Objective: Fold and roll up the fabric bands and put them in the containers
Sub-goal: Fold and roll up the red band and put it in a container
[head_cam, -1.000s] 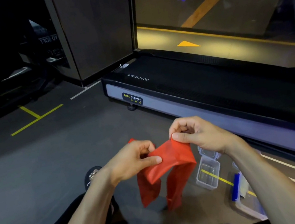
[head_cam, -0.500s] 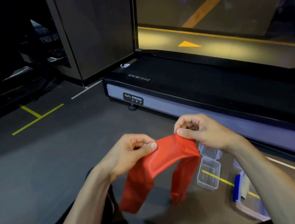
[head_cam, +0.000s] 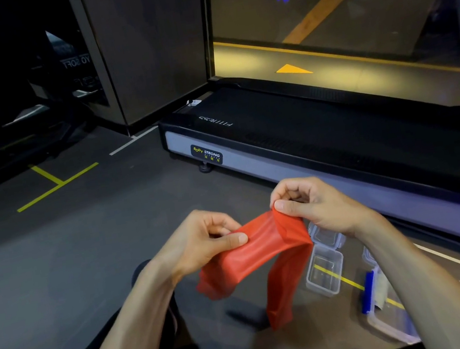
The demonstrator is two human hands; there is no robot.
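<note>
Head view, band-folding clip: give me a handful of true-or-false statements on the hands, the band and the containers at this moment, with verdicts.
1. Both hands pinch the red band. True: the left hand and the right hand each hold it between thumb and fingers.
2. The band lies flat on the floor. False: it is held up, with both ends hanging down.
3. A small clear container stands open on the floor under the right forearm. True.
4. The band is already inside that container. False: nothing red is in it.
5. The treadmill lies beyond the hands. True.
6. The band is blue. False: it is red.
</note>
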